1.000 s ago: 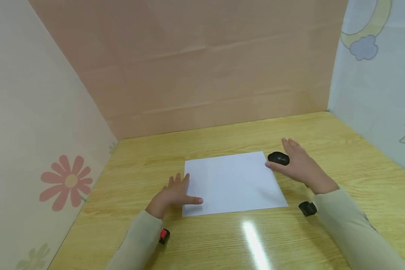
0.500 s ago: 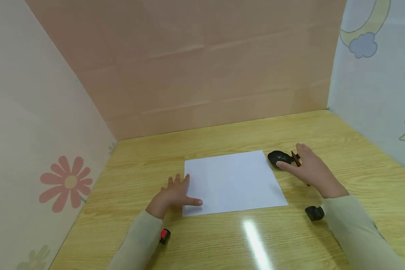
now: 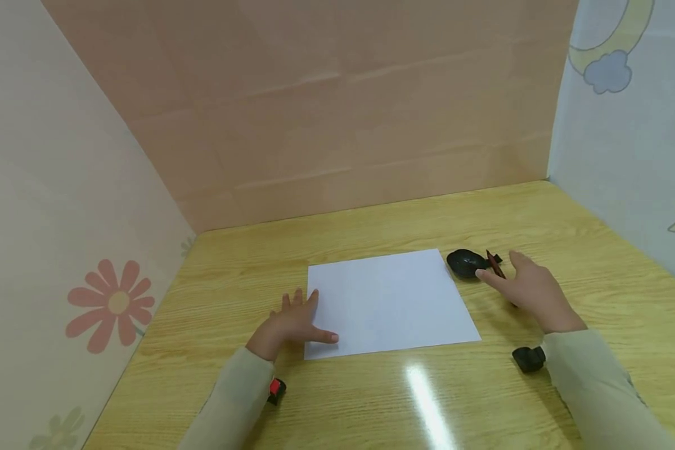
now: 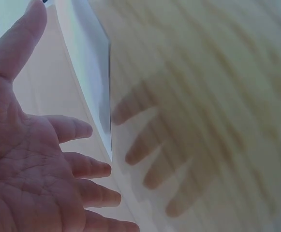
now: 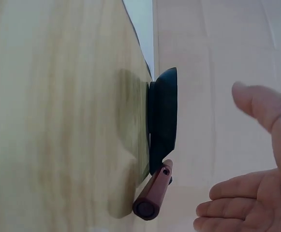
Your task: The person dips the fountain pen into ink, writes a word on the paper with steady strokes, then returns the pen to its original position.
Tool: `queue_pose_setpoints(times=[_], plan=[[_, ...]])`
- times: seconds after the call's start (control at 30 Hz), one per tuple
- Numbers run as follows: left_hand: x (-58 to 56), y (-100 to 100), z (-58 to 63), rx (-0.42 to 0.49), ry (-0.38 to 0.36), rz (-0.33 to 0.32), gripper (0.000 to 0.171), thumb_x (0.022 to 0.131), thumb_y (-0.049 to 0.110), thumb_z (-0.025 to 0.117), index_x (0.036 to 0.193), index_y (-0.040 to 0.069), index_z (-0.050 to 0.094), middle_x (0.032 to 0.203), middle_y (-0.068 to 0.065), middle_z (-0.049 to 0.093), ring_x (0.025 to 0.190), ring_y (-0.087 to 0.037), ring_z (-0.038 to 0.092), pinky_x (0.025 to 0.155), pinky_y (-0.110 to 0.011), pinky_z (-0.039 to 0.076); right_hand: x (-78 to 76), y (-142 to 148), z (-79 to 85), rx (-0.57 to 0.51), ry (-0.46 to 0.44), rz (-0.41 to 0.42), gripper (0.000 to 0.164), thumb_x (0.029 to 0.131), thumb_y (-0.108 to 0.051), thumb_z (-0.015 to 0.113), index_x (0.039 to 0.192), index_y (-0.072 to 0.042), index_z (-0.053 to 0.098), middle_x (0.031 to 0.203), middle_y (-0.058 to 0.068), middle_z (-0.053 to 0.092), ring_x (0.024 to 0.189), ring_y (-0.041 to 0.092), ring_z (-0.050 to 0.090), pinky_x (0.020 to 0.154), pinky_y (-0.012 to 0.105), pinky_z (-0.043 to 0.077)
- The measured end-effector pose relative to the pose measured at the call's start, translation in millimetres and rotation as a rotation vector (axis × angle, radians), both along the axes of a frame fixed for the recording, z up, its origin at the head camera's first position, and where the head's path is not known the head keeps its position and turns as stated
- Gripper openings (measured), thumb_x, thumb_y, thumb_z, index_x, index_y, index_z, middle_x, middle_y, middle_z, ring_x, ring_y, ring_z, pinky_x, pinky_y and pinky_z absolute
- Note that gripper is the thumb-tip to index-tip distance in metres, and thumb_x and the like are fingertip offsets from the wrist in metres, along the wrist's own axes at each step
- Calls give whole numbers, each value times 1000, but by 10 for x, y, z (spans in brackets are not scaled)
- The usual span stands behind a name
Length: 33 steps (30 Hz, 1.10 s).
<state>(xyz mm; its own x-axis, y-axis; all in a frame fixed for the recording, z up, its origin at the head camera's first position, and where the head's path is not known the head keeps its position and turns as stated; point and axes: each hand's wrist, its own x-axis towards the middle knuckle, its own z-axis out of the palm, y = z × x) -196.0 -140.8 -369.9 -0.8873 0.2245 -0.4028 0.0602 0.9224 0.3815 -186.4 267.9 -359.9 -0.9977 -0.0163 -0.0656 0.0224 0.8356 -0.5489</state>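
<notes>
A white sheet of paper (image 3: 390, 306) lies on the wooden table. Over its left edge my left hand (image 3: 292, 322) is held with fingers spread; in the left wrist view the fingers' shadows fall apart from them, so this hand hovers. A black, rounded shallow dish (image 3: 465, 264) with a short handle sits at the paper's upper right corner. Across that handle leans a reddish-brown stick (image 5: 152, 195) with a round end, its exact kind unclear. My right hand (image 3: 533, 290) is just right of the stick, thumb apart from the fingers, holding nothing.
Bare wood of the table (image 3: 360, 400) surrounds the paper. A pinkish-brown wall (image 3: 337, 125) rises at the back, with pale decorated walls at left and right. Black wrist cameras hang under both sleeves.
My right hand has drawn back to the right and slightly toward me, uncovering the dish's handle and the stick. The left hand has stayed over the paper's left edge.
</notes>
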Motion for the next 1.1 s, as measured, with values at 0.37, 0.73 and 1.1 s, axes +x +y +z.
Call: queue_pose_setpoints(times=[0.37, 0.73, 1.1], plan=[[-19, 12, -34, -12, 0, -8, 110, 66, 57, 71, 146, 12, 13, 151, -21, 1, 135, -47, -5, 100, -68, 5, -56, 52, -69, 158, 36, -45, 87, 87, -57, 43, 124, 21, 38, 119, 41, 43, 104, 56, 43, 81, 60, 39], [-25, 24, -48, -9, -9, -3, 110, 65, 56, 72, 147, 13, 13, 151, -20, -1, 135, -46, -6, 101, -67, 6, -65, 104, -123, 180, 33, -45, 68, 85, -49, 52, 110, 13, 56, 102, 33, 58, 85, 48, 55, 62, 48, 46], [-26, 36, -35, -31, -13, 3, 108, 66, 56, 72, 147, 14, 14, 151, -19, 0, 136, -45, -4, 100, -68, 9, -90, 73, -107, 182, -27, -82, 39, 86, -40, 55, 82, -3, 66, 66, 6, 60, 60, 22, 52, 46, 31, 35]])
